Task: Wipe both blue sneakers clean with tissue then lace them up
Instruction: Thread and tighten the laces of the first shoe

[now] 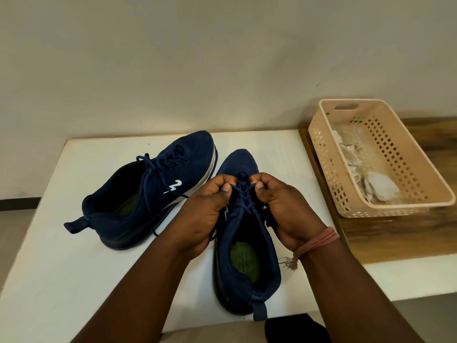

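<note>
Two blue sneakers stand on a white table [61,243]. The left sneaker [153,191] lies tilted toward the back right, its laces tied in a loose bow. The right sneaker [247,256] points away from me, heel nearest, with a green insole showing. My left hand [205,211] and my right hand [282,206] sit on either side of its tongue. Each pinches an end of the blue lace [243,196] between thumb and curled fingers. The lace crosses between the two hands over the eyelets.
A beige perforated plastic basket [405,184] stands at the right on a wooden surface [383,238], holding crumpled used tissues [378,186]. A plain wall rises behind the table. A pink thread band circles my right wrist.
</note>
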